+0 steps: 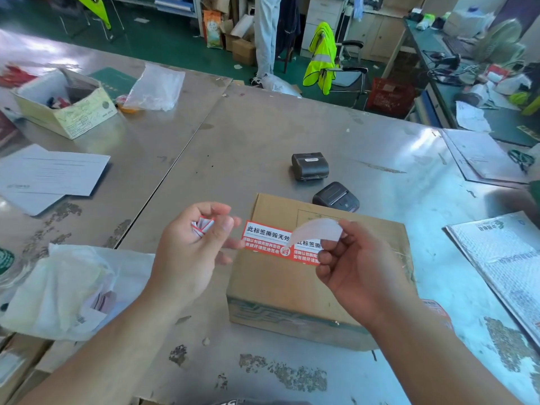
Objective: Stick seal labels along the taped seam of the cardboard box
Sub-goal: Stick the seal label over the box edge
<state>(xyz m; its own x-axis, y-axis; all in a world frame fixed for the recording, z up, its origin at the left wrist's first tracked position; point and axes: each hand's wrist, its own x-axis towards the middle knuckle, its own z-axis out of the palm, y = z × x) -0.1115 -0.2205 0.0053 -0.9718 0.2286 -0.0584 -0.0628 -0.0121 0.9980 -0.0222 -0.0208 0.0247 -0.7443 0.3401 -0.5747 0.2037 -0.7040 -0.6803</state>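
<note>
While the backing comes away, I hold the seal label strip (264, 239) in the air just above the cardboard box (280, 290), so that the adhesive touches nothing too soon. My left hand (193, 247) pinches the strip's left end at the fingertips and holds crumpled label scraps (203, 225) under its curled fingers, clear of the work. My right hand (359, 267) pinches the white backing paper (317, 232), which curls up off the strip. The strip hides the seam.
</note>
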